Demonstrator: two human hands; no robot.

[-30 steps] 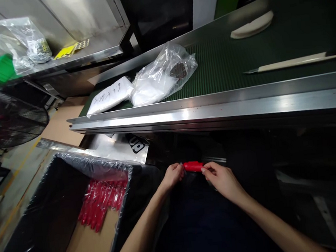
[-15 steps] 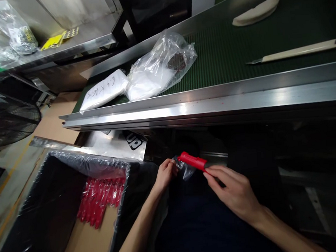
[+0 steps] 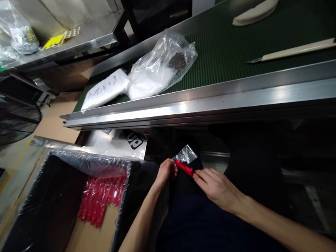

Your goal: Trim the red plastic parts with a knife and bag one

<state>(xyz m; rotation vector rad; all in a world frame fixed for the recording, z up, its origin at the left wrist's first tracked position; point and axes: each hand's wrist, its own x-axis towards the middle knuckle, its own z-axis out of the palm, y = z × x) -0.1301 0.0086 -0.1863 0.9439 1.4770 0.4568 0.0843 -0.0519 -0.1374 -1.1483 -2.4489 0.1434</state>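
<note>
Between my hands, over my lap, is a slim red plastic piece, perhaps a handle; its exact kind is not plain. My right hand pinches its near end between thumb and fingers. A small clear plastic bag sticks out past the fingers of my left hand, which is closed on its edge. The far tip of the red piece lies at the bag, close to my left fingertips. Whether the tip is inside the bag, I cannot tell.
A lined black bin at lower left holds several wrapped red pieces on cardboard. Ahead runs a green conveyor belt with a metal rail, bearing white packets, a clear bag and a craft knife. A fan stands left.
My right hand has moved left and slightly down with the red piece, bringing it closer to my left hand. The small bag now lies spread out flatter beyond my left fingers.
</note>
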